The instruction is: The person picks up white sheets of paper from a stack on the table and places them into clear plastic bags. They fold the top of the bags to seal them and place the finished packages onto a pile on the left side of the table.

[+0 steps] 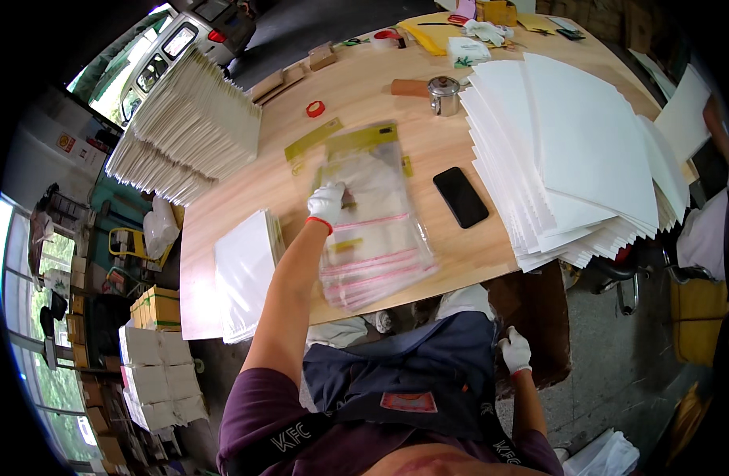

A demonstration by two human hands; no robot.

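Note:
On the wooden table [210,274] lies a stack of clear plastic bags [376,238] with yellow-green ends and pink strips. My left hand [326,202], in a white glove with a red cuff, is at the bags' left edge. Its fingers are closed on the thin plastic, which looks creased and blurred there. My right hand [515,351], gloved too, hangs low beside my apron [404,373], below the table's front edge. Its fingers are loosely bent and apart, with nothing in them. Right of the bags rests a black phone [460,197].
A fanned pile of white sheets [579,151] covers the table's right side. A tall stack [194,127] stands far left, a smaller white stack [245,274] nearer. Farther back are a metal cup [444,97] and a red tape roll [315,109]. A brown box [543,317] stands beside my right hand.

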